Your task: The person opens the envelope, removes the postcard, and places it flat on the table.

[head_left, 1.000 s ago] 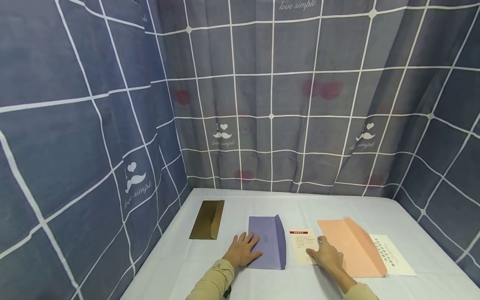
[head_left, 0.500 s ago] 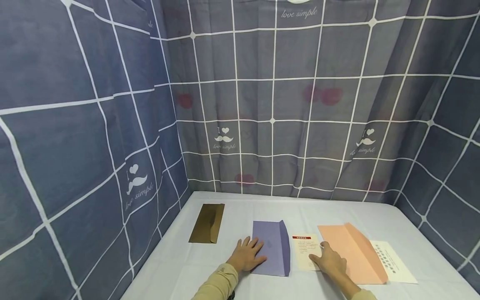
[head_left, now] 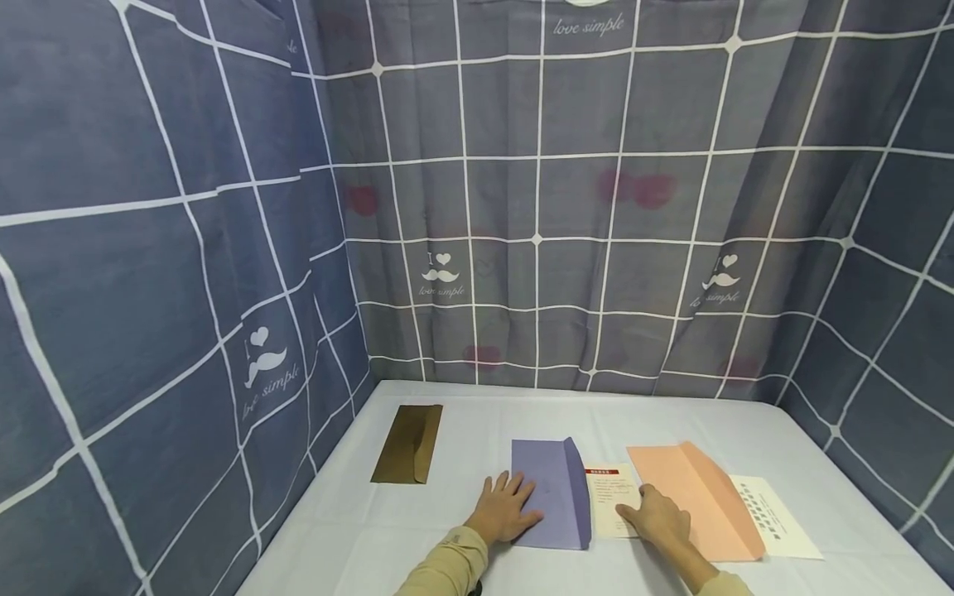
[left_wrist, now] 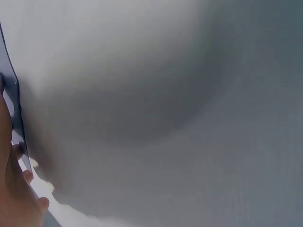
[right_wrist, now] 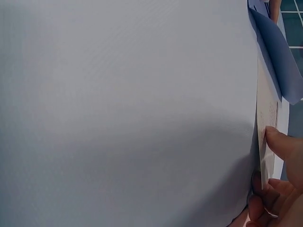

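Left hand (head_left: 507, 515) lies flat, fingers spread, pressing the purple envelope (head_left: 555, 492) at lower centre of the head view. Right hand (head_left: 656, 517) has fingers on the cream card (head_left: 607, 497) just right of it, touching its edge; whether it grasps the card is unclear. Peach envelope (head_left: 701, 497) sits further right.

Off to my left a flat brown paper envelope (head_left: 407, 444) lies on the white tabletop (head_left: 462, 430), well apart from the rest. To my right a peach-pink paper envelope (head_left: 696, 498) lies with its flap open, just beside a cream printed sheet (head_left: 775, 517). Grey-blue checked cloth with white grid lines (head_left: 537, 199) hangs around the tabletop on three sides.
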`<state>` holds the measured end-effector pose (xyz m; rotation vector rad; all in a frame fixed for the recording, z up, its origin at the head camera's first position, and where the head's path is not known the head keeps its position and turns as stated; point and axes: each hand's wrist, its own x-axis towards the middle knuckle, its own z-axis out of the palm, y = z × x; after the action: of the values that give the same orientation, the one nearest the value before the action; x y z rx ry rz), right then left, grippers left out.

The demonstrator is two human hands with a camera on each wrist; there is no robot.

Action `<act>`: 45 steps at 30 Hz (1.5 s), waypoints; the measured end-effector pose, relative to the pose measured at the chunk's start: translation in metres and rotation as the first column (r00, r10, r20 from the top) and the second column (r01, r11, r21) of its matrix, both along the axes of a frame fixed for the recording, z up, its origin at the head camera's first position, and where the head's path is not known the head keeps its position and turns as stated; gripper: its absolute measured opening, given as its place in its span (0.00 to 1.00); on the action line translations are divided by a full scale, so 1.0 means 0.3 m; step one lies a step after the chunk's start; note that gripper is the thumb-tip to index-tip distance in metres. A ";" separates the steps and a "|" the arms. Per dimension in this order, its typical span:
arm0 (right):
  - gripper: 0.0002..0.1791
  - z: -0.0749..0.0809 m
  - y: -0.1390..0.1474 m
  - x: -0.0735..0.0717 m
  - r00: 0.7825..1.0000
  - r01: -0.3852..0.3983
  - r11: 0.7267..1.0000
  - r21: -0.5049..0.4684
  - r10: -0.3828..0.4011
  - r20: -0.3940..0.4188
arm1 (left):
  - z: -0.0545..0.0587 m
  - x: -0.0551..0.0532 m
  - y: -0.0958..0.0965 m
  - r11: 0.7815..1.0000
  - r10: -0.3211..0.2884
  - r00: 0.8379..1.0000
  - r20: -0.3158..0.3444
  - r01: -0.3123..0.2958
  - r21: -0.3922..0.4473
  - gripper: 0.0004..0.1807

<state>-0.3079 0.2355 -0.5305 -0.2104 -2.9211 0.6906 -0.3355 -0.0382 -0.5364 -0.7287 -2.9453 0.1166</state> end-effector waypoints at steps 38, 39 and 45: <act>0.34 0.009 0.010 0.003 0.993 -0.017 0.999 0.047 0.022 -0.114 | 0.040 -0.015 0.048 0.995 -0.015 0.999 0.042 0.011 0.095 0.34; 0.33 0.012 0.013 0.002 0.991 -0.021 0.999 0.038 0.026 -0.134 | 0.044 -0.021 0.041 0.992 -0.022 0.999 0.047 0.016 0.124 0.34; 0.30 0.030 0.001 -0.009 0.974 -0.077 0.997 -0.020 0.071 -0.216 | 0.060 -0.069 -0.035 0.970 -0.026 0.998 0.065 0.010 0.242 0.35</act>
<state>-0.3107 0.2360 -0.5217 -0.0262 -2.7251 0.7166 -0.3562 -0.0488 -0.5183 -0.7354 -2.9413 -0.2690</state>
